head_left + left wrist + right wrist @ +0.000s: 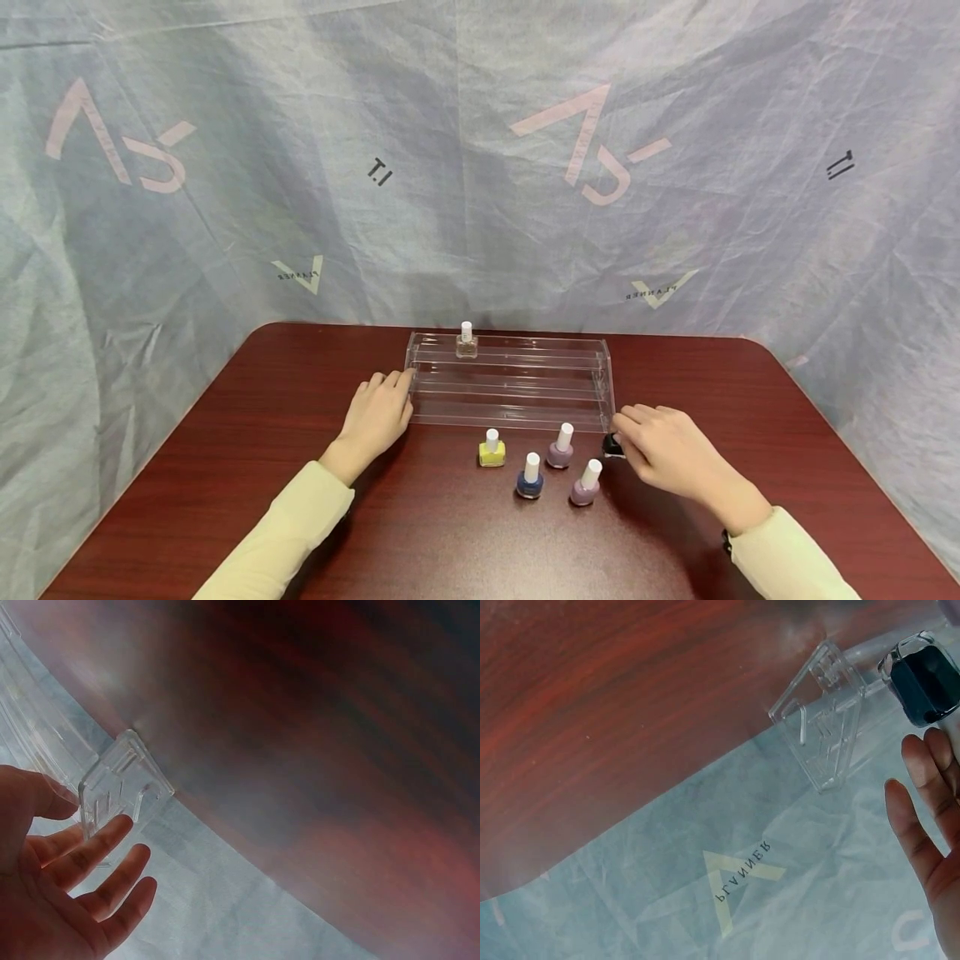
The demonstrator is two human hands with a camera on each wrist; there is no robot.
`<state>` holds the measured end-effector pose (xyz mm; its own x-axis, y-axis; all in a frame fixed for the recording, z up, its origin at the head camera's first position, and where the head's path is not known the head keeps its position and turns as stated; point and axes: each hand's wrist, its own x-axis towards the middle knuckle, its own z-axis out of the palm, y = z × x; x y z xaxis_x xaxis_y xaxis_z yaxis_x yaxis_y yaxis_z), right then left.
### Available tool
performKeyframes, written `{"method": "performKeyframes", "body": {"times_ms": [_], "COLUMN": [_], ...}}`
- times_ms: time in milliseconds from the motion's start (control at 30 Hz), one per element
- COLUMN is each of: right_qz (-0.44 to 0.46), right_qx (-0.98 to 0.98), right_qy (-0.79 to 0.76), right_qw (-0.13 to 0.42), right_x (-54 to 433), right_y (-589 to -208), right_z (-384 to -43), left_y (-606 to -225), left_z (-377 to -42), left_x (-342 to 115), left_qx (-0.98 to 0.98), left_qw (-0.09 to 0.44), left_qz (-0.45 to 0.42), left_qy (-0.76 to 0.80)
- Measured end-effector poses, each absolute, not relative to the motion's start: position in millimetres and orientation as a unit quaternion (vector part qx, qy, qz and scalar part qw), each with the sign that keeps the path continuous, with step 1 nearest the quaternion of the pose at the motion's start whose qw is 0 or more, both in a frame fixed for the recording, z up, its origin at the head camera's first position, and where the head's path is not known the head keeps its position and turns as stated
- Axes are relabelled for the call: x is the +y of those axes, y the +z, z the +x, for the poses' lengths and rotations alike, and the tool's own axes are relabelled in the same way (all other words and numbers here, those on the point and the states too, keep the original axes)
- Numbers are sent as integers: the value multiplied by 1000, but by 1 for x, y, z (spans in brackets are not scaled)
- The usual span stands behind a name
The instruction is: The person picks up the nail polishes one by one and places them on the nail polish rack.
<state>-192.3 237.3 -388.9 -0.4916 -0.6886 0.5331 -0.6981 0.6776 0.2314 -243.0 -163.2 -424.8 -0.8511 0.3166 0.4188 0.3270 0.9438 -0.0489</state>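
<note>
A clear stepped display rack (510,387) stands on the table, with a brownish nail polish bottle (467,343) upright on its top step. My left hand (377,412) touches the rack's left end panel (124,784), its fingers mostly straight in the left wrist view. At the rack's front right corner, my right hand (663,446) holds a dark nail polish bottle (926,682) by its cap, which the fingers mostly hide. Before the rack stand a yellow bottle (492,453), a dark blue bottle (530,483) and two mauve bottles (560,453), all white-capped.
The dark red wooden table (420,533) reaches back to a grey cloth (450,208) printed with letters, which hangs behind it and at both sides. One mauve bottle (585,490) stands closest to the right hand. The rack's steps rise toward the back.
</note>
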Motion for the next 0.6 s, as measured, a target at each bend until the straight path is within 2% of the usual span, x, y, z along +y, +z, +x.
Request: {"method": "performKeyframes", "body": {"times_ms": [600], "right_qz": [400], "right_qx": [-859], "right_qy": [4], "right_qw": [319], "right_x": [232], "right_y": [-372], "right_z": [-204], "left_y": [-424], "left_z": [-241], "left_x": [-163], "left_qx": [-961], "left_qw": [219], "left_qz": [-169], "left_qy": [-11]}}
